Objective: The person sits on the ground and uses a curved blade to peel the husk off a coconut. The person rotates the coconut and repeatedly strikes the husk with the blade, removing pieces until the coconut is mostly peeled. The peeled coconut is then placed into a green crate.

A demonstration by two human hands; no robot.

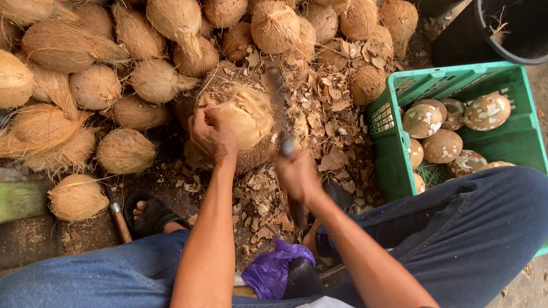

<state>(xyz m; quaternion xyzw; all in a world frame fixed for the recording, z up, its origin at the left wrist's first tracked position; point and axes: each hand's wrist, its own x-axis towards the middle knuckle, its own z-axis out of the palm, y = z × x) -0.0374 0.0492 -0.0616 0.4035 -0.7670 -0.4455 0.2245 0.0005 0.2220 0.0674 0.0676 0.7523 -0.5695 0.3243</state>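
A heap of husked coconuts (133, 45) is banked behind a green crate (518, 136) of peeled ones. The fibrous coconut (244, 112) (hard, likely heavy, rough enough to grip) is steadied on top by the curled left hand (213, 135); a blurred blade (279, 114) is clenched in the right hand (297, 176).

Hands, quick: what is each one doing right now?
Left hand: closed, gripping the coconut on its top.
Right hand: closed around the handle of a blade, which is blurred.
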